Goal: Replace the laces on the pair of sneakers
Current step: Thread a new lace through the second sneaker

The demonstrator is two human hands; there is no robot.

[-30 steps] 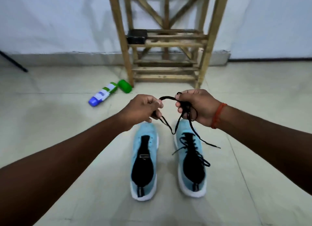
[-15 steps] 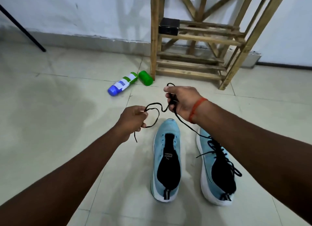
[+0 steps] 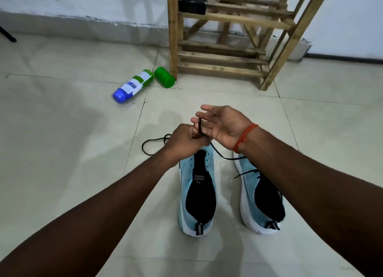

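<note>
Two light blue sneakers stand side by side on the tiled floor. The left sneaker (image 3: 196, 196) has no lace in it. The right sneaker (image 3: 262, 198) is partly under my right forearm and a black lace crosses its front. A loose black lace (image 3: 154, 141) loops out to the left above the floor. My left hand (image 3: 185, 141) grips this lace above the left sneaker's toe. My right hand (image 3: 220, 125) is held palm up with straight fingers, and the lace is wound around them.
A wooden rack (image 3: 230, 38) stands against the wall behind the shoes, with a black box (image 3: 193, 1) on a shelf. A blue-capped bottle (image 3: 132, 86) and a green cap (image 3: 164, 77) lie on the floor at its left foot.
My hands have come together above the left sneaker's toe. The right hand has opened palm up and the lace is now wrapped on its fingers. The view has shifted closer and lower.
</note>
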